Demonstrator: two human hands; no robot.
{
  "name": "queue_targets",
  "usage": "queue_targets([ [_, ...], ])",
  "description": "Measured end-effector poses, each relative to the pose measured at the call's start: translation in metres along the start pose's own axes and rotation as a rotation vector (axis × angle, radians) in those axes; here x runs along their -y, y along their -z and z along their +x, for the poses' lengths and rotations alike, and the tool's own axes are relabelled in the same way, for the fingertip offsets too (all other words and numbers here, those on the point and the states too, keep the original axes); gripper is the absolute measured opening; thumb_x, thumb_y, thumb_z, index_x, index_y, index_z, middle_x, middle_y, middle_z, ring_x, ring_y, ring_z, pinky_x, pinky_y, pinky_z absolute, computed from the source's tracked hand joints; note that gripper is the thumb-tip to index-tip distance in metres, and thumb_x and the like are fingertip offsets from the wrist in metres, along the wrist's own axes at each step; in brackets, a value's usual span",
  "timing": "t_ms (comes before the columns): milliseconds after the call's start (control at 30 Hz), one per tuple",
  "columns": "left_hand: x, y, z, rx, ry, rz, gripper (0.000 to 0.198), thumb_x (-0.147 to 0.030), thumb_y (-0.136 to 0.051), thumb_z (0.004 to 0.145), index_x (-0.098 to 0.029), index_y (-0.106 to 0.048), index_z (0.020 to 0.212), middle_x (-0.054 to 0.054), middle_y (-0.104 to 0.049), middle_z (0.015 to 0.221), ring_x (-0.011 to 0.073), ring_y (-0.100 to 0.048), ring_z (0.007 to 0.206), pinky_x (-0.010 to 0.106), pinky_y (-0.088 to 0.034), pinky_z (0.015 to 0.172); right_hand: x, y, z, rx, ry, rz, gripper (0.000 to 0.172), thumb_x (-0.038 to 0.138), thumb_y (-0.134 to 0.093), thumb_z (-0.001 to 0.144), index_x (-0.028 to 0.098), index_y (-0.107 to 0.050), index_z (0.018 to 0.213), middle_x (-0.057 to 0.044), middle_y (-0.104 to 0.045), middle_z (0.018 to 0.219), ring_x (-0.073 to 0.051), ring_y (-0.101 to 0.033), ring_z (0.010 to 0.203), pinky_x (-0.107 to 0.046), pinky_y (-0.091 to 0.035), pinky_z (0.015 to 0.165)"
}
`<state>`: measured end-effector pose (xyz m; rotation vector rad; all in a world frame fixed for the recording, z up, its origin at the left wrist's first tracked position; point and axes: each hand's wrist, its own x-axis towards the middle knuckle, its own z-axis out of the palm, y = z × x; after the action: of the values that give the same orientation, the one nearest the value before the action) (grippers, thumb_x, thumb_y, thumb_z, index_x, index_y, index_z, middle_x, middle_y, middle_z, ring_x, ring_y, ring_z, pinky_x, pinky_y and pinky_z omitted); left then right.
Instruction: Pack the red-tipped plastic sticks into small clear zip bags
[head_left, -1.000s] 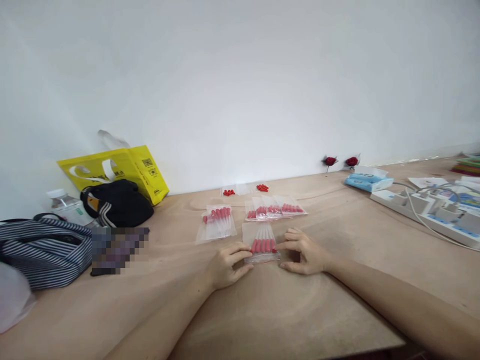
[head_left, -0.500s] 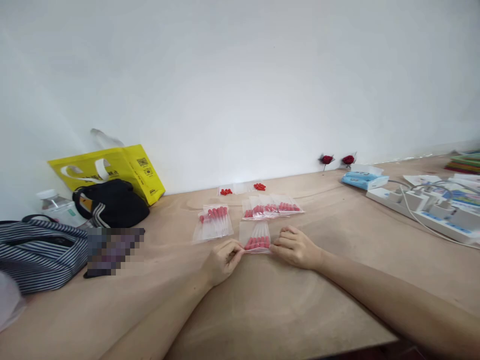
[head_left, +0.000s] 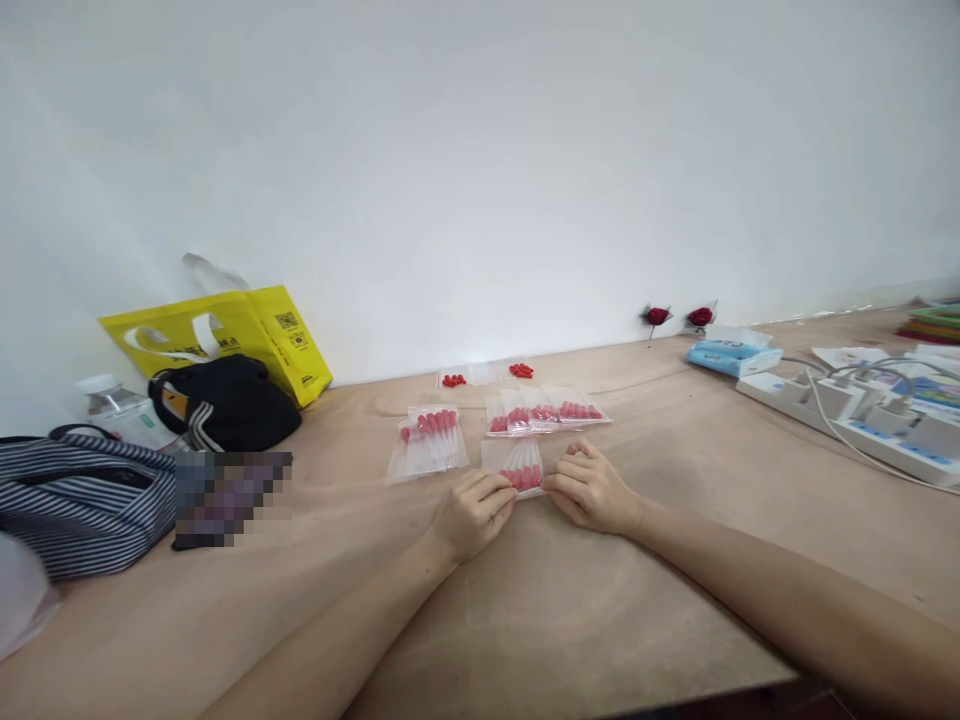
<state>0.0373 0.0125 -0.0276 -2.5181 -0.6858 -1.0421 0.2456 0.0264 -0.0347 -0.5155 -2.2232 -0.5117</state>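
A small clear zip bag of red-capped droppers lies on the wooden table right in front of me. My left hand pinches its near left corner with curled fingers. My right hand presses on its near right corner, fingers bent. Beyond it lie a row of filled bags and another filled bag to the left. Two small bags of loose red caps rest by the wall.
At left stand a yellow bag, a black bag, a striped bag and a water bottle. At right are a blue tissue pack, power strips with cables and two red roses.
Both hands have moved closer together along the bag's near edge and slid it a little away from me; the fingers have gone from flat to pinching.
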Motion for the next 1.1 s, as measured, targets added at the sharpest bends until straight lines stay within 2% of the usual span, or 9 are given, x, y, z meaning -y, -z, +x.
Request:
queue_targets([
  [133,0.001,0.002,0.0,0.005,-0.021,-0.008,0.011,-0.011,-0.051,0.078,-0.017,-0.06,0.075,0.002,-0.063,0.072,0.0128,-0.056,0.066,0.026,-0.046,0.061,0.0,-0.001,0.0,0.011,0.031,-0.019,0.014,0.014,-0.044,0.081,0.017,-0.056,0.077,0.0,-0.055,0.064,-0.011,-0.043,0.062,-0.028,-0.029,0.066],
  [267,0.0,0.002,0.001,0.003,0.0,-0.028,0.01,-0.013,-0.052,0.077,-0.017,-0.06,0.079,0.003,-0.064,0.074,0.0129,-0.057,0.068,0.026,-0.047,0.063,0.002,-0.005,0.002,-0.004,0.057,-0.051,0.015,0.012,-0.044,0.08,0.017,-0.056,0.073,0.001,-0.053,0.059,-0.011,-0.041,0.059,-0.029,-0.028,0.066],
  [367,-0.001,-0.002,0.003,-0.002,-0.006,-0.021,0.009,-0.014,-0.052,0.077,-0.017,-0.06,0.081,0.003,-0.064,0.076,0.0134,-0.058,0.07,0.026,-0.047,0.064,0.004,-0.006,0.006,-0.024,0.047,-0.046,0.015,0.013,-0.046,0.08,0.017,-0.056,0.071,0.001,-0.053,0.057,-0.01,-0.041,0.058,-0.029,-0.028,0.065],
  [600,0.0,-0.011,0.007,0.006,-0.056,0.03,0.011,-0.012,-0.05,0.078,-0.015,-0.06,0.074,0.004,-0.063,0.074,0.014,-0.057,0.07,0.027,-0.047,0.063,0.006,-0.008,0.008,-0.032,-0.009,-0.01,0.017,0.015,-0.044,0.081,0.017,-0.058,0.072,0.0,-0.055,0.061,-0.011,-0.042,0.06,-0.029,-0.028,0.065],
  [767,0.0,-0.009,0.007,0.025,-0.075,0.037,0.015,-0.012,-0.046,0.08,-0.015,-0.059,0.073,0.004,-0.062,0.073,0.0142,-0.057,0.07,0.028,-0.047,0.063,0.005,-0.008,0.008,-0.017,0.011,0.004,0.014,0.017,-0.045,0.081,0.019,-0.059,0.081,-0.001,-0.058,0.067,-0.012,-0.043,0.063,-0.029,-0.027,0.063],
  [1100,0.003,-0.003,0.005,0.036,-0.111,0.124,0.014,-0.012,-0.044,0.08,-0.016,-0.057,0.075,0.004,-0.06,0.069,0.0141,-0.055,0.065,0.027,-0.043,0.058,0.007,-0.005,0.009,-0.02,-0.021,0.0,0.019,0.013,-0.04,0.081,0.017,-0.057,0.072,0.0,-0.053,0.061,-0.01,-0.042,0.059,-0.029,-0.026,0.063],
])
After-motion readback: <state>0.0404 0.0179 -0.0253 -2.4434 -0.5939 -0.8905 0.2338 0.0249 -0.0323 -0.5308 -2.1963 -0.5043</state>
